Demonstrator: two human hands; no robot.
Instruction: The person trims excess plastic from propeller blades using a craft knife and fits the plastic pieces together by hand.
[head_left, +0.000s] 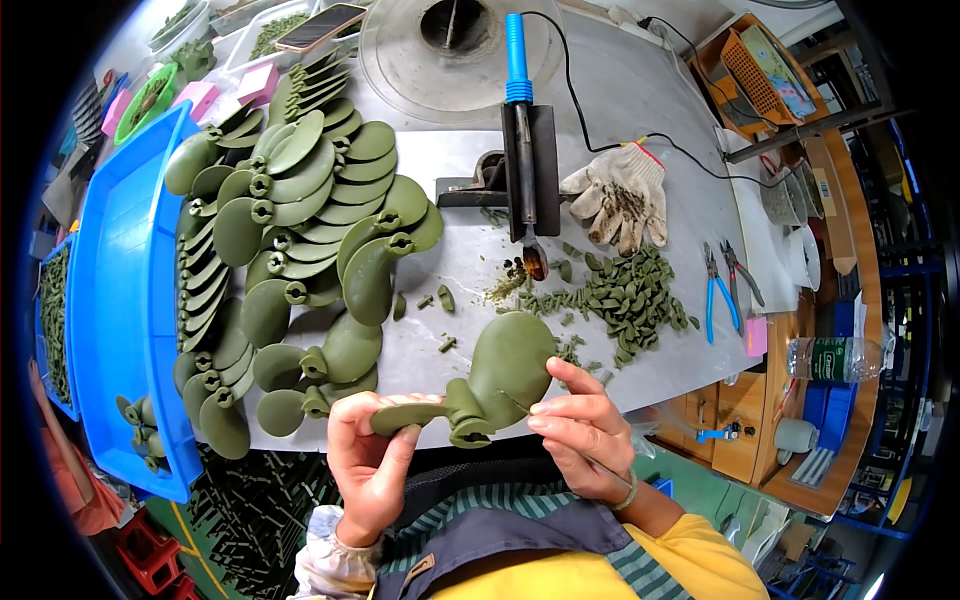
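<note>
A dark green propeller (505,375) with rounded blades and a slotted hub is held up before me at the table's near edge. My left hand (372,455) pinches its smaller-looking blade between thumb and fingers. At the large blade's lower right edge, my right hand (585,430) is closed round what looks like a slim, thin tool (514,402). Its tip lies against the blade, and most of it is hidden by my fingers. Rows of similar green propellers (290,170) lie stacked on the left of the table.
A blue-handled heating tool (517,60) rests on a dark stand (544,160) behind the propeller. Nearby are a soiled glove (625,195), a heap of green scraps (630,300) and blue-handled pliers (712,295). A blue tray (115,270) stands left; a bottle (835,359) lies right.
</note>
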